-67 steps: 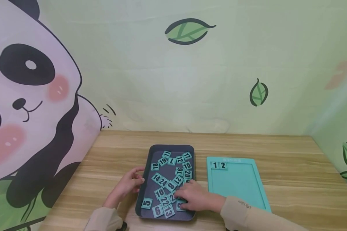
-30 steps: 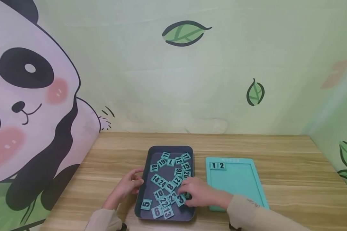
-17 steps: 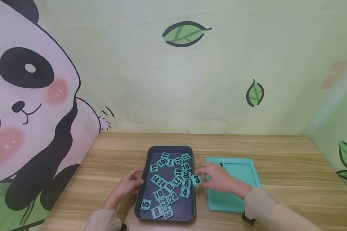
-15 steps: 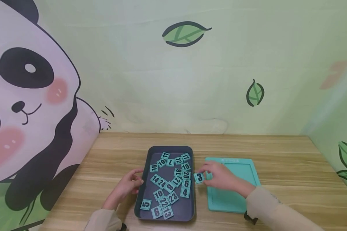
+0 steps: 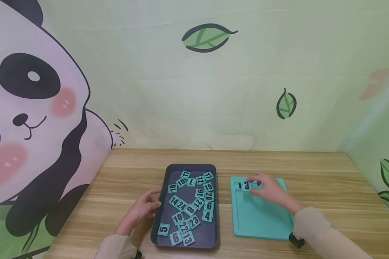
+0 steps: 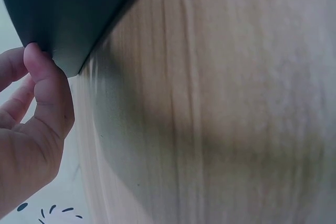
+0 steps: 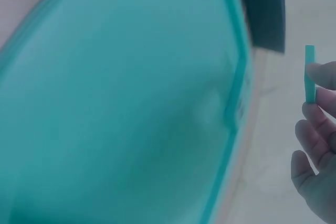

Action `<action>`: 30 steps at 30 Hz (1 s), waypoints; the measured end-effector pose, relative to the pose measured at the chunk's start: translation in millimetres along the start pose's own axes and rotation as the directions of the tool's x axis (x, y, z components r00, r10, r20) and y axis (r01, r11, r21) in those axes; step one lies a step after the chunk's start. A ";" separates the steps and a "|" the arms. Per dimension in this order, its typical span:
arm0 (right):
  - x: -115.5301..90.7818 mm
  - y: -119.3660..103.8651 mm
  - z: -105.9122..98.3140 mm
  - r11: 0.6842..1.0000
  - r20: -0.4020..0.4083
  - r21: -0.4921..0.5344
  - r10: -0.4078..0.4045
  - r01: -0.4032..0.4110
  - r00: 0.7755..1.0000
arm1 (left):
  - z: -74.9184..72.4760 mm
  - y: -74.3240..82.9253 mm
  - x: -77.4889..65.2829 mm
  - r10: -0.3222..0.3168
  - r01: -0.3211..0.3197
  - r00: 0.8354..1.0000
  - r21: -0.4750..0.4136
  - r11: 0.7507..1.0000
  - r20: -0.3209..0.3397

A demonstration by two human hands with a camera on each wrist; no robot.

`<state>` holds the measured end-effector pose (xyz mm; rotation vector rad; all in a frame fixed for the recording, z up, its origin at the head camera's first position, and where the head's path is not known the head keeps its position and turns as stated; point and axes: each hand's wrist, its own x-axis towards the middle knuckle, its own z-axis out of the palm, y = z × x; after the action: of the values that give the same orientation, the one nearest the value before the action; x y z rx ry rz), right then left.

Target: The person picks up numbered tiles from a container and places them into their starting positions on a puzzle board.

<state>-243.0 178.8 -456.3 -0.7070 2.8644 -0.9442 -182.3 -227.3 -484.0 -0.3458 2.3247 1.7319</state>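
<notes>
My right hand (image 5: 268, 189) pinches a teal number tile (image 5: 246, 186) marked 3 by its edge, between thumb and fingers. In the head view it overlaps the place right of tile 1 (image 5: 238, 186) on the teal board (image 5: 262, 219), covering most of tile 2. The right wrist view shows the pinched tile (image 7: 310, 74) edge-on, apart from the board. My left hand (image 5: 144, 205) touches the left side of a dark tray (image 5: 159, 216) holding several loose number tiles; in the left wrist view the thumb (image 6: 50, 90) rests against its outer wall.
Tray and board lie side by side on a wood-grain table (image 5: 133, 162), with a narrow strip of table between them. Behind stands a pale green backdrop (image 5: 149, 90) printed with a panda and leaves.
My right hand has lifted tile 3 out of the tray and carried it rightward over the board's top left corner. Tile 4 shows in the tray. The left hand stays at the tray's side.
</notes>
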 end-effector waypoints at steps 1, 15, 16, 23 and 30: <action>-0.5 4.6 -1.1 1.000 -0.007 -0.007 0.006 -0.006 1.000 | 0.0 0.0 -0.3 0.002 -0.002 1.000 0.002 1.000 0.001; -2.1 41.1 -2.2 0.992 0.020 -0.035 0.120 -0.120 0.993 | -1.0 0.7 0.5 -0.012 0.012 1.000 0.018 1.000 0.001; -1.4 42.0 -1.3 0.991 0.024 -0.048 0.127 -0.126 0.992 | -1.0 0.8 0.8 -0.012 0.012 1.000 0.021 1.000 0.001; 1.9 46.9 6.9 0.980 0.029 -0.139 0.149 -0.144 0.988 | -0.4 0.4 0.1 -0.002 0.002 1.000 0.031 1.000 0.001; 2.2 50.1 12.1 0.978 -0.005 -0.154 0.141 -0.141 0.990 | -0.2 0.4 0.1 -0.003 0.003 1.000 0.028 1.000 0.000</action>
<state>-263.3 206.7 -494.7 -0.5057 2.9595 -0.7084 -182.5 -227.4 -483.6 -0.3441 2.3446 1.6969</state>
